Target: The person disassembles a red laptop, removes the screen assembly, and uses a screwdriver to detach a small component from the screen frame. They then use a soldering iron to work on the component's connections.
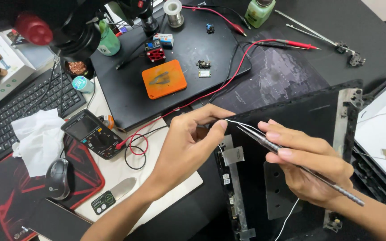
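A black desk [371,27] fills the view. On its right near side lies a dark laptop lid [309,134], inner face up, with metal hinge brackets along its left and right edges. Left of it, farther off, sits a black mat [126,93] carrying an orange pad [164,79], a small red block [155,53] and a solder spool [173,11]. At far left is a keyboard [27,105]; nearer lie a crumpled tissue [39,140], a mouse [58,178] and a multimeter [94,134] with red and black leads [228,80].

The left hand [186,145] is over the lid's left edge, its thumb and forefinger pinched shut on a thin white wire [242,123]. The right hand [307,160], just right of it, is closed around metal tweezers [264,143], whose tips point left and meet the wire beside the left fingertips [222,125]. Another white wire [289,218] trails toward the near edge.
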